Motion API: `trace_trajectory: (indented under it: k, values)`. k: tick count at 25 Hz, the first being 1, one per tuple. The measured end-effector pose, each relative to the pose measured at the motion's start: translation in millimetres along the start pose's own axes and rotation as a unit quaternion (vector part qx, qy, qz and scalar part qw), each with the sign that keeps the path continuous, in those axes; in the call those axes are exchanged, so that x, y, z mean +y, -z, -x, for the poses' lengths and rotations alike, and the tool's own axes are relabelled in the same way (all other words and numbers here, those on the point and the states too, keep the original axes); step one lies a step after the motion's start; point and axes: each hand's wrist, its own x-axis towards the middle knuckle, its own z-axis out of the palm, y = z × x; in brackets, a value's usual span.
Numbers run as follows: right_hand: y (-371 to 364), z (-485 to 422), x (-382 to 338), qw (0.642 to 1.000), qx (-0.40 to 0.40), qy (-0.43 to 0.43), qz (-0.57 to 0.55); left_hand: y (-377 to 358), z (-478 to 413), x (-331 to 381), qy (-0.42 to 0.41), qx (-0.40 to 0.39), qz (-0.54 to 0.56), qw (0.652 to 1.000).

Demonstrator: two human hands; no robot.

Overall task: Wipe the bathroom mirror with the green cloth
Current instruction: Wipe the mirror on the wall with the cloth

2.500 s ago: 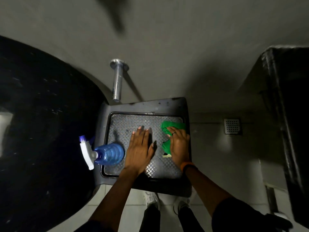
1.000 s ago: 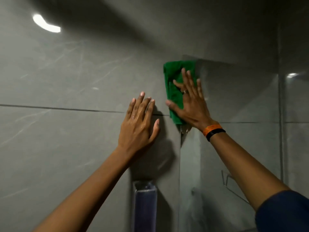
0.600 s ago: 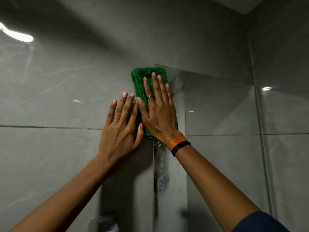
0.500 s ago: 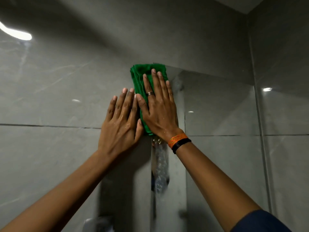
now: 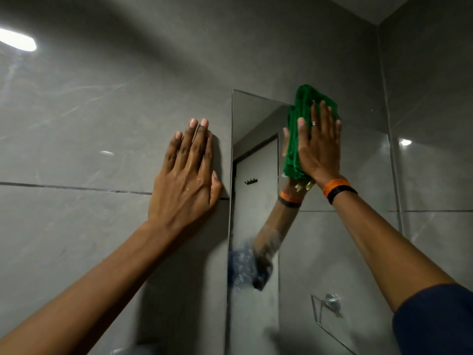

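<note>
The frameless bathroom mirror (image 5: 256,160) hangs on the grey tiled wall, its left edge at the middle of the view. My right hand (image 5: 320,147) presses the folded green cloth (image 5: 298,116) flat against the glass near the mirror's top edge; the cloth's upper end reaches just above that edge. My left hand (image 5: 186,175) lies flat on the wall tile just left of the mirror, fingers together, holding nothing. Wet streaks show low on the mirror. The glass reflects my right arm and wristbands.
A side wall (image 5: 435,149) meets the mirror wall at the right corner. The mirror reflects a door with hooks (image 5: 252,181) and a towel ring (image 5: 330,303). A light glare (image 5: 18,42) shines at the upper left tile.
My right hand has slid the green cloth to the right along the mirror's top, away from the left edge. My left hand stays flat on the wall tile.
</note>
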Motion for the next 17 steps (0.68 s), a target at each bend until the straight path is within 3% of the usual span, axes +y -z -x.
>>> trace_trajectory:
  k: [11,17]
  values:
    - [28,-32,152,0.984,-0.04,-0.159,0.076,-4,4,0,-0.014,0.034,0.03,0.999]
    - [25,-38,172,0.98,-0.032,-0.186,0.059,-5,5,-1,-0.022,0.033,0.021,0.999]
